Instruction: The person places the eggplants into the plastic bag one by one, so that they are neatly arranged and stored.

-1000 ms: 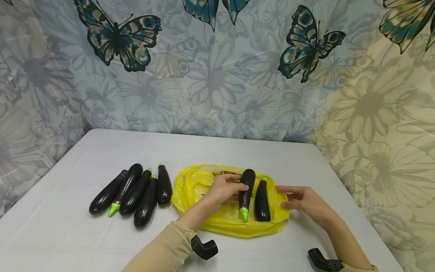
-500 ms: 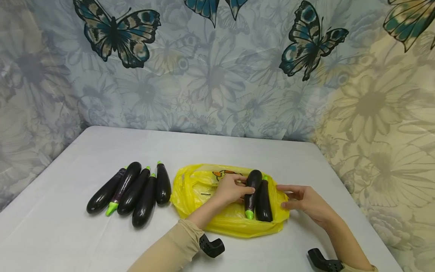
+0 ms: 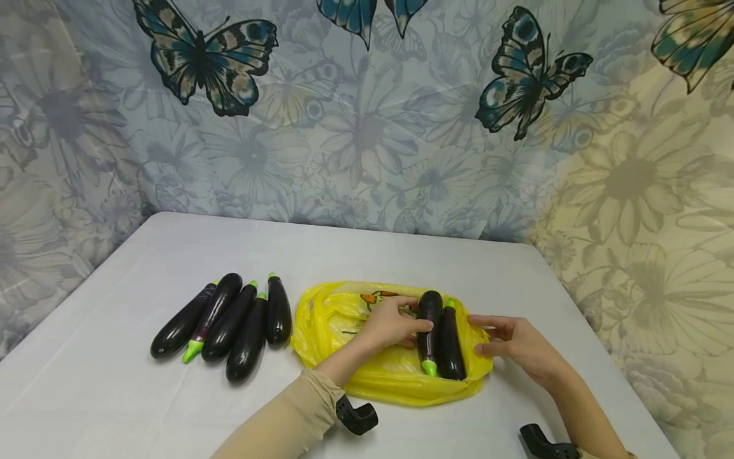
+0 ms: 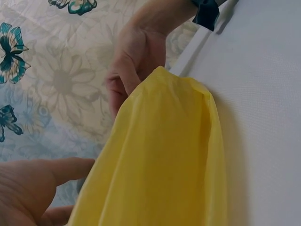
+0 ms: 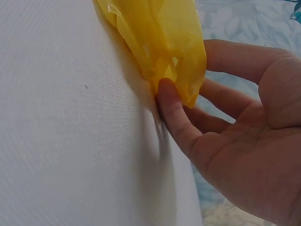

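Head view shows a yellow bag (image 3: 344,319) lying flat on the white table (image 3: 401,255). Two eggplants (image 3: 440,335) lie side by side on the bag, touching. The left hand (image 3: 392,325) rests at 9 o'clock of them, fingers curled onto the nearer eggplant; it seems to hold it, but the grip is hard to see. The right hand (image 3: 516,344) sits at 3 o'clock, thumb and fingers pinching the bag's edge. Five more eggplants (image 3: 229,322) lie together at 9 o'clock of the bag.
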Tool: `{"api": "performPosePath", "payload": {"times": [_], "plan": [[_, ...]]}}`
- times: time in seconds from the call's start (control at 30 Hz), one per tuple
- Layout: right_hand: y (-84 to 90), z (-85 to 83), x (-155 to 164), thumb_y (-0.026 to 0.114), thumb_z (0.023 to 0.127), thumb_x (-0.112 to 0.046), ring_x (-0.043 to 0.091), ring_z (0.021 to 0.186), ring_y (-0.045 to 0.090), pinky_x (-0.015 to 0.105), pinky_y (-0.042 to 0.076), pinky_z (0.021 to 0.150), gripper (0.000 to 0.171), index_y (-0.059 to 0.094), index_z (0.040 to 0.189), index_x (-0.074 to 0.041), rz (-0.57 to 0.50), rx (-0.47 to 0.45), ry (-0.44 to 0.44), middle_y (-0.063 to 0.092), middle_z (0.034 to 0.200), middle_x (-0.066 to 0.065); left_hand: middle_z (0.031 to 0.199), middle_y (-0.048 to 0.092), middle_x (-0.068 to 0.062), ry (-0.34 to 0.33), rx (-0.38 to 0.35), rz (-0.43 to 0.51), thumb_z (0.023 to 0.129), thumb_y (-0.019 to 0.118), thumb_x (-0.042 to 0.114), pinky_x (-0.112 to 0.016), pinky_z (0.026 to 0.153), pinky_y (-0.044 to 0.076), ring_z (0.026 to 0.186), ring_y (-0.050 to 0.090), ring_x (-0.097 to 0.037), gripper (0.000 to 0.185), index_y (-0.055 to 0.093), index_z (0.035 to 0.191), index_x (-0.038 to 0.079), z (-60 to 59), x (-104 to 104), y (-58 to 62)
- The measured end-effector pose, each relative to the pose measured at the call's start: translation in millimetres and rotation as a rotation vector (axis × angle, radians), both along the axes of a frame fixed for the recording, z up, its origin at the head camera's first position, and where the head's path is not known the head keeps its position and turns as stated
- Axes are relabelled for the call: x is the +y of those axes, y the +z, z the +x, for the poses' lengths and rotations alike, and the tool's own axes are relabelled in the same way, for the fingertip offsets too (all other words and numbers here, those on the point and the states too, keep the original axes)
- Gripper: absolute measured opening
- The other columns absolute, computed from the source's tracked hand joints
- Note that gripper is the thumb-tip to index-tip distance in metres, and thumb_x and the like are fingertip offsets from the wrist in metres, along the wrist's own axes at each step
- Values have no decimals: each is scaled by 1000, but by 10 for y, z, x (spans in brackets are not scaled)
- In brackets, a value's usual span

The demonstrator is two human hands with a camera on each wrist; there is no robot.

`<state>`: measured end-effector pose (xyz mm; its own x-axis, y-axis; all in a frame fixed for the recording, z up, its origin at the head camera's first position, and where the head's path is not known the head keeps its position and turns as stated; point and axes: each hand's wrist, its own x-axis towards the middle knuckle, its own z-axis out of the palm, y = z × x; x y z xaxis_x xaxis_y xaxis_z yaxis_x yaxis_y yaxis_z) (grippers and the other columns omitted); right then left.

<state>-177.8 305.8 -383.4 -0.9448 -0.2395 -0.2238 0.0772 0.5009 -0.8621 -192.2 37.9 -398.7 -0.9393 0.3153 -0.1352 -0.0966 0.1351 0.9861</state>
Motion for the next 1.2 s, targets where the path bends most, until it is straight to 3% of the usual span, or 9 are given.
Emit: {"api": "performPosePath", "payload": {"times": [0.3,0.57,1.2], "plan": [[-21,-7,8,81,81,-14,44,135,35,63,26,108,61,57,135,3,-37,-4,6,51,141,17,82,69,-4,-3,-4,9,83,82,15,-34,57,58,64,69,-24,62,55,137,2,0,6,-1],[-25,5,4,80,83,-15,45,137,31,63,21,109,59,57,135,3,-62,-7,11,50,142,18,81,68,-5,-1,-19,12,82,82,16,-34,56,58,64,69,-24,61,57,136,4,-8,3,-26],[2,25,17,79,84,-17,46,137,31,63,23,109,60,56,136,3,-43,-4,19,50,142,18,81,69,-4,-10,-7,5,83,82,18,-34,56,58,64,69,-24,58,60,134,5,-16,8,-33]]}}
